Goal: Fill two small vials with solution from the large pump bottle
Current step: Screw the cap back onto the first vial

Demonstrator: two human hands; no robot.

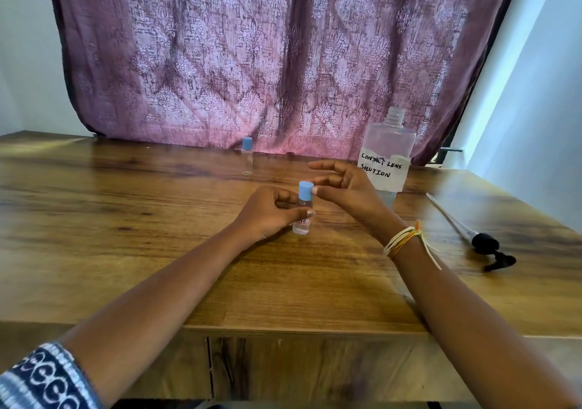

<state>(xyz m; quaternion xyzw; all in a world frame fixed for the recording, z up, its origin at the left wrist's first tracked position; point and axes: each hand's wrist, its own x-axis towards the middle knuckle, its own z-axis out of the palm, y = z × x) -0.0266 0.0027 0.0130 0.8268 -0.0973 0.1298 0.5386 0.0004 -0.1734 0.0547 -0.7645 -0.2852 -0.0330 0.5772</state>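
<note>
my left grip [274, 212] holds the near vial [303, 216] mid-frame, right grip [341, 182] loose at its blue cap [305, 190]; capping step, next i'd twist it snug.

My left arm wears a navy-and-white patterned sleeve [44, 380]; yellow, white and orange thread bracelets [404, 238] circle my right wrist.

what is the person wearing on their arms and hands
Both forearms are bare. The right wrist carries a bundle of thin thread bracelets in white, yellow and orange, with a loose end trailing off. At the left elbow shows the edge of a sleeve, dark blue with a white looped pattern. No rings or gloves are visible.
</note>
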